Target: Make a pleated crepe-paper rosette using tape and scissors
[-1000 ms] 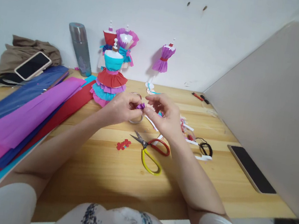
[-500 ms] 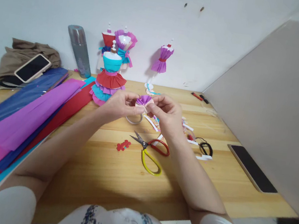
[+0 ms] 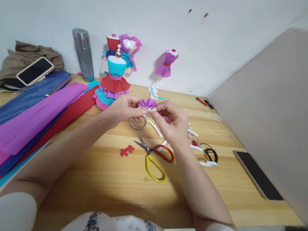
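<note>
Purple paper (image 3: 148,104) in hands (image 3: 122,109) (image 3: 172,123), bottle (image 3: 84,55) beyond

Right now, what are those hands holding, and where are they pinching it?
A small purple and pale pleated paper piece: the left hand pinches its left side, the right hand its right.

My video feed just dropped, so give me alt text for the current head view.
Two hands, left and right, pinch a small pleated purple-and-cream paper piece above a wooden table. Scissors lie nearer the wearer, beside red paper cutouts; mini dress forms stand behind.
</note>
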`<state>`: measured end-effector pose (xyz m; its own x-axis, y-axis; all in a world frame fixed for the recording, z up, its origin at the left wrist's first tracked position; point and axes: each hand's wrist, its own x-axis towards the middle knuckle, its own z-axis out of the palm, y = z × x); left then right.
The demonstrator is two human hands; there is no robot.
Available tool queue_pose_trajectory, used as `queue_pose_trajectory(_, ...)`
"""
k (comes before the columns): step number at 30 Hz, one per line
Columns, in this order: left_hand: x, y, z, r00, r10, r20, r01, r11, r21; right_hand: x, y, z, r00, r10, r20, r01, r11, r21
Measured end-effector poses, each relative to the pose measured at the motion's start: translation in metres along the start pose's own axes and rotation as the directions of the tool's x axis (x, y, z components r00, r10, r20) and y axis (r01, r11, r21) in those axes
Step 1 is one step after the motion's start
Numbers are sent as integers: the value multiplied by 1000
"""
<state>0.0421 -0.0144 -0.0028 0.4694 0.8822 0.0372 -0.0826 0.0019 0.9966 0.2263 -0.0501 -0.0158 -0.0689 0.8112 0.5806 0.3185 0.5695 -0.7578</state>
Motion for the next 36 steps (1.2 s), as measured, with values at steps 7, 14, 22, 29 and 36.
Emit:
queue_pose_trajectory(7, 0, 0, 0, 1000, 11, 15, -9, 997, -71, -1, 4, 1, 995, 97, -24, -96, 995, 37)
queue_pose_trajectory(14, 2, 1, -2, 1000, 11, 28, -10, 998, -63, -2, -2, -2, 997, -53, -60, 53, 999, 7)
queue_pose_trajectory(22, 1, 3, -1, 998, 30, 48, -26, 995, -93, -2, -12, -2, 989, -144, 12, 145, 978, -150)
queue_pose_trajectory(29, 1, 4, -2, 999, 27, 37, -25, 999, -47, -3, -8, -4, 952, -300, -63, 281, 936, -214)
queue_pose_trajectory(36, 1, -1, -4, 998, 49, 51, -44, 996, -81, -2, -2, -3, 942, -331, 52, 330, 889, -316)
